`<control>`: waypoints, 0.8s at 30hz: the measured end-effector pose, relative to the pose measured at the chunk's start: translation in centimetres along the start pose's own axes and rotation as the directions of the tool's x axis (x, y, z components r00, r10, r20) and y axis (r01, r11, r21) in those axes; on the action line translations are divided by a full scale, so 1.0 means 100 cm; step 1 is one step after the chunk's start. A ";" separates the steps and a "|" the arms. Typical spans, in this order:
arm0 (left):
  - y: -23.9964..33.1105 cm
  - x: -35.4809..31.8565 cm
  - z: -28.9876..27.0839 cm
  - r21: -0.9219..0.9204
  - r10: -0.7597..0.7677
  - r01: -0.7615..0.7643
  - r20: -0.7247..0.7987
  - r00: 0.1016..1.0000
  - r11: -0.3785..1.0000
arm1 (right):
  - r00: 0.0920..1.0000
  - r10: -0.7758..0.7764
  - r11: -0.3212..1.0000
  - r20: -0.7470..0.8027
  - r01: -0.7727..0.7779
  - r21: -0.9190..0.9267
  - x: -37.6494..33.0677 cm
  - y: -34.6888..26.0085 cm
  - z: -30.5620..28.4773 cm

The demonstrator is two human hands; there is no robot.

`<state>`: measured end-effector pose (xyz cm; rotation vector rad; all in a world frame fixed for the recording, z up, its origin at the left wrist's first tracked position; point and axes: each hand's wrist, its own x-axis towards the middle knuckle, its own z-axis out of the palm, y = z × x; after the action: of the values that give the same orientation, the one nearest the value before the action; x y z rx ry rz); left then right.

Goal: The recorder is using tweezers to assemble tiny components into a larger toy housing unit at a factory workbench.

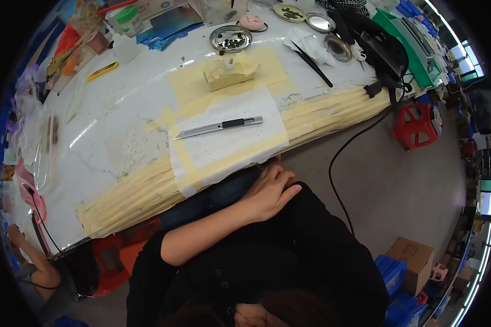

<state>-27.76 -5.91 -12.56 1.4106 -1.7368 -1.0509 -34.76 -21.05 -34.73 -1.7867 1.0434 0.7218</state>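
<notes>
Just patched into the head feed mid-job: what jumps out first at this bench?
A silver utility knife lies alone on a white paper sheet at the near edge of the white table, whose front is wrapped in yellowed masking tape. Just below that edge, one hand rests on dark clothing; which hand it is can't be told. Further back, a round metal tin holds small dark pieces.

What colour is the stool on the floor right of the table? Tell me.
Red: the stool stands on the grey floor beside the table edge, clearest in the head view.
</notes>
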 end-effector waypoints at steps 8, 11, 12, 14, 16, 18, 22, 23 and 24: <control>0.029 0.002 -0.009 -0.080 -0.080 0.086 0.082 0.993 0.993 | 0.998 -0.029 1.000 -0.059 0.028 -0.008 -0.002 -0.005 0.012; 0.039 0.000 -0.017 -0.106 -0.002 0.017 0.136 0.991 0.994 | 0.997 -0.036 0.999 -0.072 0.035 -0.012 -0.004 -0.006 0.013; 0.036 0.003 -0.016 -0.094 0.022 -0.011 0.109 0.994 0.995 | 0.997 -0.037 0.999 -0.075 0.036 -0.013 -0.005 -0.005 0.013; 0.025 0.010 -0.011 -0.063 0.069 -0.066 0.052 0.996 0.996 | 0.996 -0.042 0.999 -0.080 0.041 -0.016 -0.006 -0.006 0.012; 0.014 0.018 -0.008 0.035 0.012 -0.015 0.084 0.996 0.999 | 0.995 -0.048 0.999 -0.089 0.047 -0.021 -0.009 -0.006 0.012; 0.012 0.021 -0.010 0.087 -0.009 0.000 0.102 0.995 0.996 | 0.993 -0.062 0.998 -0.100 0.060 -0.027 -0.012 -0.008 0.012; 0.023 0.013 -0.021 -0.008 0.038 -0.037 0.184 0.982 0.999 | 0.985 -0.109 0.994 -0.135 0.104 -0.043 -0.018 -0.018 0.012; 0.030 0.010 -0.025 -0.056 0.052 -0.041 0.219 0.974 0.998 | 0.981 -0.124 0.992 -0.151 0.119 -0.043 -0.021 -0.022 0.012; 0.037 0.004 -0.027 -0.164 0.063 -0.030 0.199 0.978 0.986 | 0.976 -0.141 0.990 -0.166 0.136 -0.043 -0.025 -0.025 0.013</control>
<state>-27.11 -6.41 -8.04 1.1912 -1.7738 -1.3167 -33.74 -18.45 -32.16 -1.9530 1.0095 0.5110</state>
